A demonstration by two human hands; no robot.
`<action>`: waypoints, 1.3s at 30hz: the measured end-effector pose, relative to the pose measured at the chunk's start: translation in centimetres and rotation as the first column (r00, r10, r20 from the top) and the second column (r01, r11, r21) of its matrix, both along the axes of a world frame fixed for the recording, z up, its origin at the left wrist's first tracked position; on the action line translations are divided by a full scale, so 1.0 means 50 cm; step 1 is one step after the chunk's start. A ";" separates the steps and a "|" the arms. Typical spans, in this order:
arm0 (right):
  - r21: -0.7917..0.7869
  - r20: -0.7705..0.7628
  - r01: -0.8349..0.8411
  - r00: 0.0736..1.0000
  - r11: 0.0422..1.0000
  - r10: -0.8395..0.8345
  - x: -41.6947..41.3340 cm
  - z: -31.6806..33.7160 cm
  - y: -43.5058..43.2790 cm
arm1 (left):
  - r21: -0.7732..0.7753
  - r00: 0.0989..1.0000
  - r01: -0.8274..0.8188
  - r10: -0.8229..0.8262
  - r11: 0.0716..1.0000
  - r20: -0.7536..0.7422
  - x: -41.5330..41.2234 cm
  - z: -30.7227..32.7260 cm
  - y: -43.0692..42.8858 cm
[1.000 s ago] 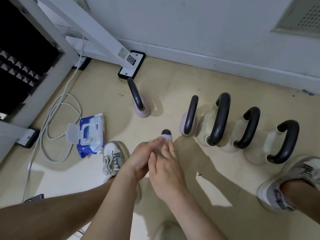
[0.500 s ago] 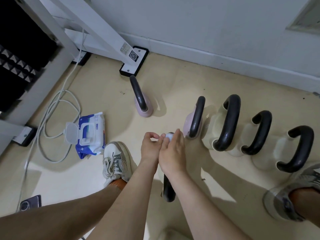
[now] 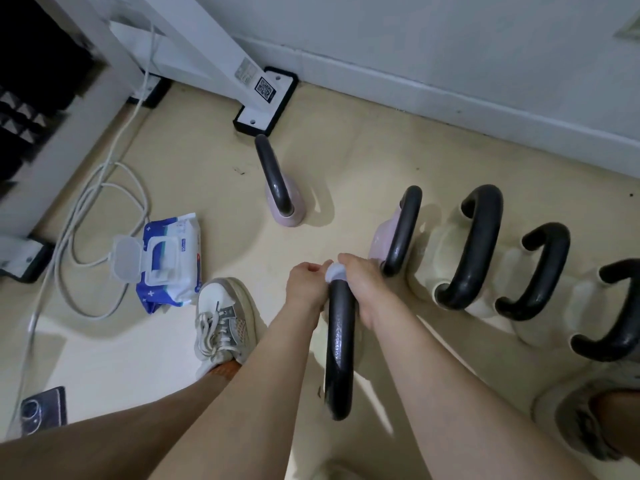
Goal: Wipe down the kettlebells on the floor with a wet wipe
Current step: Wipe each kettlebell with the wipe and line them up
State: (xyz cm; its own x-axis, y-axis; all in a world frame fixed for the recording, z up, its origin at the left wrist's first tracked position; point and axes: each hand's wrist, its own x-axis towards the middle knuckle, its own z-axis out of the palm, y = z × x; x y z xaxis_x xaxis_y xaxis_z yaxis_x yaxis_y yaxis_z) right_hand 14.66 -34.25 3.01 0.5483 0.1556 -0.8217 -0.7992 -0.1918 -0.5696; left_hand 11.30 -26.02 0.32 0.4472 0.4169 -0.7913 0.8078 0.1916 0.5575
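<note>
The kettlebell (image 3: 341, 341) stands on the floor (image 3: 346, 161) between the forearms, its handle (image 3: 338, 382) running 12 to 6 o'clock. At the 12 o'clock end the right hand (image 3: 363, 289) curls over the wipe (image 3: 335, 271). The left hand (image 3: 306, 289) pinches its edge from 9. The stroke likely runs toward 6.

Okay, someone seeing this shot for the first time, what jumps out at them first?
Dead centre, the left hand and right hand meet on a white wet wipe wrapped over the far end of a black kettlebell handle. To the right, a row of kettlebells with thick black handles stands side by side. On the left lies a blue pack of wipes, lid open.
</note>
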 end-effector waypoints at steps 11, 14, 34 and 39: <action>-0.283 0.377 -0.150 0.891 0.947 0.254 -0.192 0.041 -0.031 | -0.072 0.980 0.054 -0.039 0.996 0.197 -0.139 0.118 -0.035; -0.281 0.423 -0.144 0.869 0.949 0.257 -0.256 0.041 -0.046 | -0.020 0.972 0.000 0.005 1.000 0.236 -0.203 0.116 -0.063; -0.631 0.521 -0.268 0.550 0.728 0.653 -0.390 -0.061 -0.137 | -0.067 0.968 -0.167 0.177 0.984 0.177 -0.306 0.080 -0.101; -0.399 0.441 -0.381 0.718 0.834 0.539 -0.383 -0.041 -0.140 | -0.012 0.979 -0.004 0.007 1.000 0.202 -0.320 0.087 -0.101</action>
State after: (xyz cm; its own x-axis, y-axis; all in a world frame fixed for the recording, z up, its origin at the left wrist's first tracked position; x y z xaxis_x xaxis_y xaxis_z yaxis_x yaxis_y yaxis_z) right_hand -4.49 -41.26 0.95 0.8133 0.3282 -0.4804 -0.1681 -0.6579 -0.7341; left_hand -4.69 -31.06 4.68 0.5963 0.4111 -0.6895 0.6774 0.2032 0.7070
